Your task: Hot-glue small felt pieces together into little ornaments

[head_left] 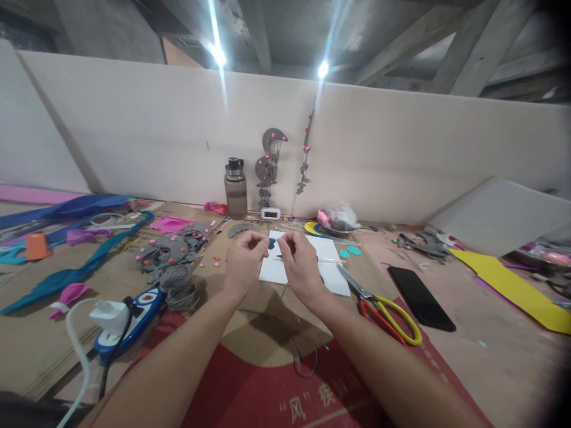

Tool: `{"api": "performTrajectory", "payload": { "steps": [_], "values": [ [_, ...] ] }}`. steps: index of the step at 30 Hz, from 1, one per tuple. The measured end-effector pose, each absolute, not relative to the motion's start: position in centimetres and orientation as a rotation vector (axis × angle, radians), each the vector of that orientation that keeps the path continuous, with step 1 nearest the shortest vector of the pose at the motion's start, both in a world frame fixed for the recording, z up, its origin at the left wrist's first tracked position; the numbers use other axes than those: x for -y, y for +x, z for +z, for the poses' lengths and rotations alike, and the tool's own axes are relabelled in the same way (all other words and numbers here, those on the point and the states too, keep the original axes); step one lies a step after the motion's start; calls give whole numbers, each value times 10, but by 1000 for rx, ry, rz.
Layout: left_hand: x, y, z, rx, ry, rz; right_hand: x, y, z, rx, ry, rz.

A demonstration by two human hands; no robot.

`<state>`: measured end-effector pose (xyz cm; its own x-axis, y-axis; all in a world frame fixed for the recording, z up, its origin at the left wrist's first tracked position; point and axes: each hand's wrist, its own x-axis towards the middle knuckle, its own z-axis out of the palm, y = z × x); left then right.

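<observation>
My left hand (243, 261) is closed in a pinch on a small dark teal cut-out piece (271, 243), which shows at its fingertips. Close beside it, my right hand (301, 264) is also pinched. A thin dark point sticks out near its fingers, but I cannot make out what it holds. Both hands are raised in front of an open white notebook (274, 270). Light teal flower-shaped cut-outs (354, 251) lie on its right page. A thin grey cord (307, 375) trails in a loop over the red and tan cardboard (250, 386) below the hands.
Scissors with red and yellow handles (379, 309) and a black phone (422, 297) lie to the right. On the left are grey cord bundles (176, 279) and a blue power strip (143, 309). A bottle (235, 190) stands at the back before a white partition (178, 137).
</observation>
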<state>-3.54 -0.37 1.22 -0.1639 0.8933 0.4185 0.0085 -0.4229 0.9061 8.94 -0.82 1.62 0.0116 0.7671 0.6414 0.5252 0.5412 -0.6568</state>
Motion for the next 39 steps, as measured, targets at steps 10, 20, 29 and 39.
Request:
{"api": "performTrajectory", "payload": {
  "steps": [10, 20, 29, 39],
  "values": [
    [4, -34, 12, -1015, 1378, 1654, 10, 89, 17, 1641, -1091, 300],
    [2, -35, 9, -1055, 1441, 1643, 9, 91, 20, 1658, -1085, 278],
    [2, -36, 9, -1066, 1518, 1598, 7, 93, 19, 1645, -1132, 320],
    [-12, -38, 8, -819, 1431, 1280, -1, 103, 19, 1634, -1236, 420]
  ]
}}
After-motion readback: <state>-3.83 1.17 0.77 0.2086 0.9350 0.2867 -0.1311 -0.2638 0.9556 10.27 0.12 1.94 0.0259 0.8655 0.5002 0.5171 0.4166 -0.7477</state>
